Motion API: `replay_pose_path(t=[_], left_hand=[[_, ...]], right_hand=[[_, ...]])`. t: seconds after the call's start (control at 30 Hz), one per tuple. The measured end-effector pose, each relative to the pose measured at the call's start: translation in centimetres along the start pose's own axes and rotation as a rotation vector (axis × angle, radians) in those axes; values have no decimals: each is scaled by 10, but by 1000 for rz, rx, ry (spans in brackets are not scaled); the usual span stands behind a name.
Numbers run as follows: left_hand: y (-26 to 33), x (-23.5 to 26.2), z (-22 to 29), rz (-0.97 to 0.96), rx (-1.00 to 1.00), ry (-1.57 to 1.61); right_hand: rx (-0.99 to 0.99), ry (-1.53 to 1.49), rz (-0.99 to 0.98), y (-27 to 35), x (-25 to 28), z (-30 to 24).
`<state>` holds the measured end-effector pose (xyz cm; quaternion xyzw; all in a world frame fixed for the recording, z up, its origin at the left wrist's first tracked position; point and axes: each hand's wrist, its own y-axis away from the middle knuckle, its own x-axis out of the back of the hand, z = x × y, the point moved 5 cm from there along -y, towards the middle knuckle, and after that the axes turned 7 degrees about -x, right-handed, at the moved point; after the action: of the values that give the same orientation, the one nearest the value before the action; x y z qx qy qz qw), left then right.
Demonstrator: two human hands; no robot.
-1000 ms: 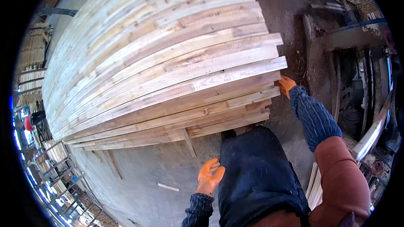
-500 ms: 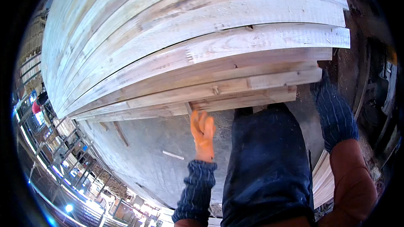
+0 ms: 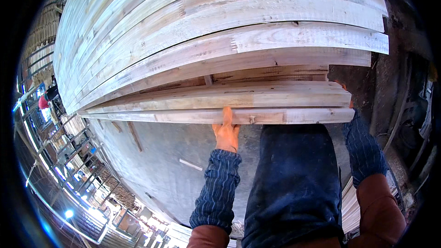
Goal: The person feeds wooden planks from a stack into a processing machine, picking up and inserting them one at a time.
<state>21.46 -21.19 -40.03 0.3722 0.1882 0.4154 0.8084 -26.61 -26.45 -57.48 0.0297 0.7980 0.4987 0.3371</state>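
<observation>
The near board (image 3: pixel 183 116) you touch is bare wood, matt, with a dark knot breaking its smooth-looking face. The second board (image 3: pixel 285 100) behind it is also unvarnished, its grain streaked. Your broad stack (image 3: pixel 220 14) shows pale raw wood, mostly matt, with rougher saw-like marks in places. Your left glove (image 3: pixel 226 137) looks smooth; its exact material is hard to tell. Your striped oversleeve (image 3: pixel 215 183) is puckered cloth, your dark trousers (image 3: pixel 294 174) creased matt fabric. The grey floor (image 3: pixel 156 156) beneath you looks like dusty, dull concrete.
</observation>
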Motion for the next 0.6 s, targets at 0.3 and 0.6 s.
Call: replay_pose_path(t=[0.3, 0.6], left_hand=[[-1, 38, -22, 32, 114, 7], [-28, 56, -34, -314, -627, -938]], right_hand=[[0, 173, 376, 80, 30, -6], [-58, 914, 398, 139, -78, -7]])
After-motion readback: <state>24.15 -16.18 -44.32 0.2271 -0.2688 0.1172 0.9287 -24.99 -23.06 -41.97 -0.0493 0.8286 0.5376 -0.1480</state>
